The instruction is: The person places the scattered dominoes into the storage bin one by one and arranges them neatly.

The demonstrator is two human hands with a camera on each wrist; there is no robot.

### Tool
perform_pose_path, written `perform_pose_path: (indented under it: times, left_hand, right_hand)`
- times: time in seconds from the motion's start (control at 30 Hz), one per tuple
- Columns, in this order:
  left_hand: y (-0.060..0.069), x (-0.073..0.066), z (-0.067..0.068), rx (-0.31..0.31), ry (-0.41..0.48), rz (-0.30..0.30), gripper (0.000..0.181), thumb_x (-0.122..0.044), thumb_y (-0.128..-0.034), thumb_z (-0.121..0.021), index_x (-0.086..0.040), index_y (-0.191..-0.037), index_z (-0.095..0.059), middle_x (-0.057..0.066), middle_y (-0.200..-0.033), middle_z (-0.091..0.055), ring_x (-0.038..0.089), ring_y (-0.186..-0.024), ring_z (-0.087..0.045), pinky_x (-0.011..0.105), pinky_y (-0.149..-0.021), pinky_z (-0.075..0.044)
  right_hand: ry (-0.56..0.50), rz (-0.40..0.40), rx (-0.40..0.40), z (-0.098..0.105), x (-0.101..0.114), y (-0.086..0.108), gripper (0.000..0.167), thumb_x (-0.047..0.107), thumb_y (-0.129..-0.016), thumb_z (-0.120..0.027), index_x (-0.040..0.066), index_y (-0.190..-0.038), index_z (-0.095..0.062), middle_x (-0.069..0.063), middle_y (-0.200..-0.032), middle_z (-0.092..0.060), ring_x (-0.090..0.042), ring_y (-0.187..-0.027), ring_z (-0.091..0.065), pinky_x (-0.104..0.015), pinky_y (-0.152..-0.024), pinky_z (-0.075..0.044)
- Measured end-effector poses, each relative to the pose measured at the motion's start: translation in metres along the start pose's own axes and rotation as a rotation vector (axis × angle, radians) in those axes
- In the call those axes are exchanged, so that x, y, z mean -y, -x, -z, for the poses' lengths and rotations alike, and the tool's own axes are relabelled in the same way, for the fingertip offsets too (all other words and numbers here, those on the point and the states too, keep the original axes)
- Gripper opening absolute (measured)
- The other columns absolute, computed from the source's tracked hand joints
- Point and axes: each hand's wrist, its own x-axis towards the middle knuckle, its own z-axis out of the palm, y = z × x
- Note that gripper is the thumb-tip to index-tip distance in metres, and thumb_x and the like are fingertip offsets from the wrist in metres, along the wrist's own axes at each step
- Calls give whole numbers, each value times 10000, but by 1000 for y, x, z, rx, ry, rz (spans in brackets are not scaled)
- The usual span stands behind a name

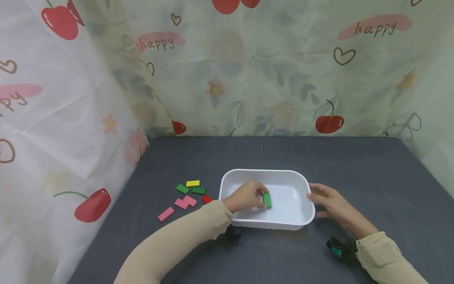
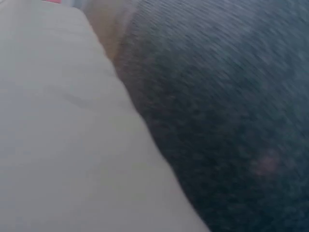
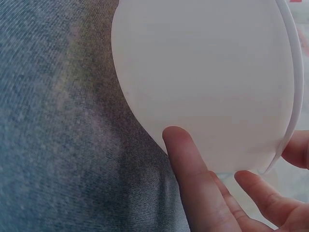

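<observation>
Inside the white plastic tray (image 1: 290,205), my left hand (image 1: 247,196) pinches a green rectangular block (image 1: 267,200) between thumb and fingers. Whether the block touches the tray floor, I cannot tell. At the tray's right end, my right hand (image 1: 328,201) holds the rim and outer wall. The right wrist view shows fingers (image 3: 186,169) against the white wall (image 3: 203,87), with another digit at the rim. Only the pale sleeve (image 2: 72,125) and dark cloth fill most of the left wrist view; the left fingers are hidden there.
Left of the tray lie a yellow block (image 1: 193,183), green blocks (image 1: 182,189), several pink blocks (image 1: 166,214) and a red block (image 1: 207,199) near the left sleeve. A dark cloth (image 1: 269,256) covers the table. Patterned curtains (image 1: 248,79) hang behind and at the sides.
</observation>
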Motion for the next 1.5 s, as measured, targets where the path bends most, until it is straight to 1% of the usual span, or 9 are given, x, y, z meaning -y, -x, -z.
perform_pose_path:
  times: [0.2,0.63,0.73,0.9,1.03,1.13,1.3,1.37,1.5]
  left_hand:
    - [-2,2,-3,4,-63,-4,419,-48,-695,-837,-79,-1093,-710,-12,-884,-644,69,-770,-534,176,-707,-444]
    - [-1,2,-5,2,-67,1,431,-54,-699,-840,-84,-1108,-708,6,-922,-636,94,-820,-533,193,-718,-442]
    - [-1,2,-5,12,-57,15,451,-65,-701,-842,-98,-1129,-703,2,-938,-636,89,-834,-544,186,-716,-447]
    - [1,0,1,28,49,88,496,-89,-714,-837,-99,-1177,-658,16,-943,-647,102,-845,-566,212,-712,-462]
    - [9,0,8,68,199,195,487,-76,-739,-816,-47,-1188,-628,43,-947,-671,114,-801,-611,249,-713,-502]
    - [15,-2,12,115,287,259,474,-47,-756,-787,7,-1198,-621,77,-1008,-675,135,-766,-643,275,-766,-514]
    - [16,-5,11,168,415,296,479,15,-766,-729,65,-1224,-598,130,-1147,-620,147,-792,-624,311,-875,-515]
    - [14,-6,9,180,455,304,483,34,-772,-711,78,-1236,-584,142,-1160,-604,151,-806,-609,322,-869,-528]
    - [8,-10,2,188,479,303,498,49,-770,-687,84,-1252,-570,135,-1154,-600,152,-809,-595,300,-847,-532]
  right_hand:
    - [0,-4,-1,0,0,1,673,282,-993,-529,-53,-1484,-214,-343,-1457,-336,-449,-1235,-496,-455,-779,-567]
    - [21,-9,-10,-2,3,1,668,291,-995,-524,-49,-1484,-221,-337,-1467,-326,-476,-1256,-465,-456,-786,-565]
    - [16,-6,-3,-1,3,2,666,292,-995,-524,-48,-1483,-223,-335,-1471,-323,-477,-1263,-460,-457,-791,-564]
    - [12,-11,-2,0,3,2,675,298,-993,-528,-46,-1484,-219,-335,-1471,-323,-473,-1265,-459,-454,-791,-564]
    - [7,-11,-1,-1,2,0,679,299,-990,-534,-45,-1484,-219,-333,-1470,-324,-469,-1263,-461,-452,-789,-565]
    - [9,-8,0,-2,2,0,679,297,-988,-538,-43,-1483,-222,-334,-1465,-331,-468,-1260,-465,-451,-786,-566]
    - [16,-6,-5,-2,2,-1,679,296,-987,-540,-43,-1483,-223,-338,-1460,-339,-469,-1252,-473,-452,-783,-566]
    - [19,-7,-9,-2,1,0,678,297,-988,-539,-44,-1482,-224,-339,-1462,-336,-472,-1254,-471,-454,-783,-566]
    - [24,-10,-14,-2,1,0,675,297,-989,-536,-44,-1481,-225,-341,-1461,-335,-475,-1254,-471,-460,-783,-565]
